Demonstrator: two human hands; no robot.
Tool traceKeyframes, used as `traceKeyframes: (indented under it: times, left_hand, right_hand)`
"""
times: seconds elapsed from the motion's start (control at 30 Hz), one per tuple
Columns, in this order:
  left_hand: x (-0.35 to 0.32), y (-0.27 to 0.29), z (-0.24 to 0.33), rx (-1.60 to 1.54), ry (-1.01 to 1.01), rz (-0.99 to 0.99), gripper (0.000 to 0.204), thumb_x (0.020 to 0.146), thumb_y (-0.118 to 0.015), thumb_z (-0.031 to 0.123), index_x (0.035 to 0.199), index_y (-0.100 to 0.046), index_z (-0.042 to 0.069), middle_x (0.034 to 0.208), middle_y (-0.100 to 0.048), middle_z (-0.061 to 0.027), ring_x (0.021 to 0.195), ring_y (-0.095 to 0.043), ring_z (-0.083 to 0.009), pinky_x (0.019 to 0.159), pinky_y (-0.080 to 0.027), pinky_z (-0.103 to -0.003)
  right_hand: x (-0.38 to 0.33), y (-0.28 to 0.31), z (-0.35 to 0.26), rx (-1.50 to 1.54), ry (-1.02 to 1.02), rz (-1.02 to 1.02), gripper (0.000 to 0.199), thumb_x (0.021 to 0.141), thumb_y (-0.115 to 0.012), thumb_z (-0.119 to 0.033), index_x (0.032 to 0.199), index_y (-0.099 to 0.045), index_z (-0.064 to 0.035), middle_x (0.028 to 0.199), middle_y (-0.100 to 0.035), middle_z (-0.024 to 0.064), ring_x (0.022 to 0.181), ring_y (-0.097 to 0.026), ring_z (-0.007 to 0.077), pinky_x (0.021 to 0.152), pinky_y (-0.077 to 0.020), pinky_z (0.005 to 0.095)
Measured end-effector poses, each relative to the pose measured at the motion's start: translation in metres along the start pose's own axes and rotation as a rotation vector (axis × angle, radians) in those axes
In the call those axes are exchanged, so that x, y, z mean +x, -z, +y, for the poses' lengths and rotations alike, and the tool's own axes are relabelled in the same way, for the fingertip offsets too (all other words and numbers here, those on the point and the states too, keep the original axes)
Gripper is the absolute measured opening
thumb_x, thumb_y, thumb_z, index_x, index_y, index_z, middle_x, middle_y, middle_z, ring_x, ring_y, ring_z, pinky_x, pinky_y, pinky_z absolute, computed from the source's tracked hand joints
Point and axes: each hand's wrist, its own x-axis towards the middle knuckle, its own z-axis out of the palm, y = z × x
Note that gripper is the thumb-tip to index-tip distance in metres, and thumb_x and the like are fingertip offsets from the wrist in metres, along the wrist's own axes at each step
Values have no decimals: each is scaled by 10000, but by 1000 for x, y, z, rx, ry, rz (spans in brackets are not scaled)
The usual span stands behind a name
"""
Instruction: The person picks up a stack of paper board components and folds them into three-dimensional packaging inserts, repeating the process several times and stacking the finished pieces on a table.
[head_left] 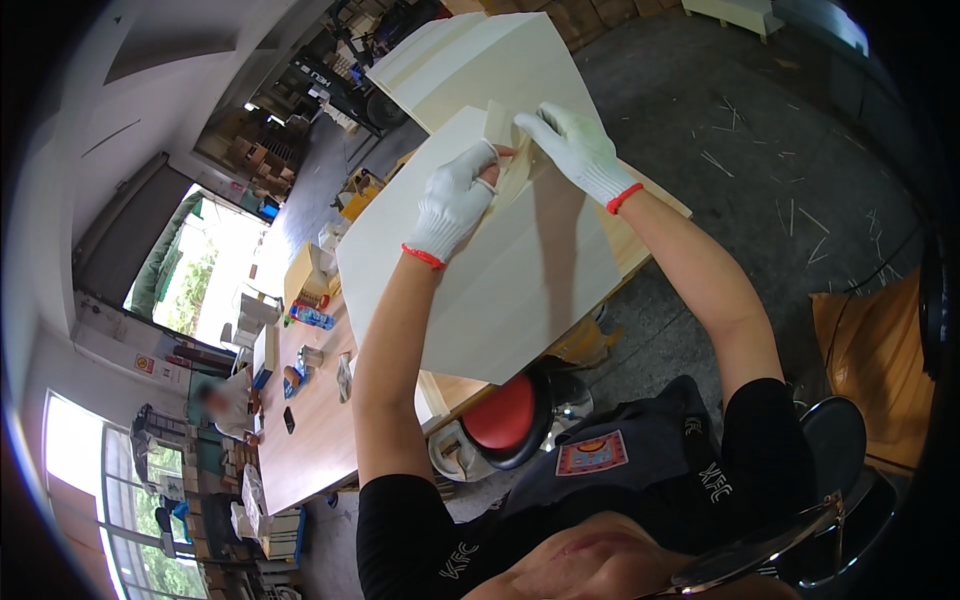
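White knit gloves with red cuffs cover both of my hands. My left hand (456, 200) is closed at the edge of a pale, thin strip (516, 172), its bare thumb and fingertip showing beside it. On the strip's other side is my right hand (578, 152), thumb stretched toward the strip and apart from the bent fingers. The strip's material is unclear. Beneath both hands lies a large pale wooden board (480, 300), flat on the work table and crossed by a dark shadow. Farther off, a stack of similar boards (500, 65) rises behind my hands.
To the left a wooden table (310, 420) carries a bottle (312, 317), a dark phone (289, 420) and boxes. A person (232, 405) is beyond it. A red stool (508, 415) stands close to the near edge. Thin scraps litter the floor (720, 150) at right. A forklift (350, 95) stands far back.
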Motion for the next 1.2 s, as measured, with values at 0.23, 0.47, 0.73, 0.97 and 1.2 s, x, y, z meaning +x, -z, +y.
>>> traceKeyframes:
  times: [0.23, 0.47, 0.73, 0.97, 1.2]
  left_hand:
    - [0, -5, -4, 25, -46, 37, 388, 898, -732, 200, 1259, -648, 87, 1123, -740, -126, 1016, -690, -216, 888, -518, -335]
    - [-4, -2, 1, 16, -99, 85, 327, 942, -630, 217, 1261, -650, 150, 1125, -733, -137, 999, -706, -316, 870, -536, -398]
    - [-1, -3, -2, 66, -46, 27, 306, 936, -677, 218, 1219, -657, 104, 1061, -740, -138, 892, -697, -243, 801, -543, -369]
    - [1, -4, 2, -38, 100, -34, 381, 864, -766, 291, 1204, -669, 148, 1104, -741, -126, 1040, -707, -316, 872, -545, -405]
    - [-3, -8, 1, 52, -92, 105, 327, 875, -696, 195, 1200, -695, 156, 973, -744, -129, 847, -727, -315, 793, -559, -391]
  right_hand:
    - [-1, 1, -3, -22, -4, 0, 508, 998, -521, -541, 836, -559, -61, 722, -555, 122, 672, -528, 274, 657, -426, 404]
    - [-2, 3, -10, 21, -43, -16, 510, 992, -531, -550, 844, -569, -63, 716, -556, 99, 670, -525, 239, 660, -432, 389]
    - [0, 0, -2, -9, -19, 3, 495, 982, -556, -533, 815, -518, -69, 691, -505, 76, 644, -469, 217, 643, -412, 376]
    - [-1, 1, -1, -31, -42, 1, 480, 984, -555, -521, 823, -514, -71, 692, -500, 84, 641, -472, 221, 642, -412, 380]
    - [-9, 7, -9, -10, 125, 146, 429, 948, -620, -496, 862, -581, -78, 721, -590, 56, 658, -562, 241, 668, -467, 384]
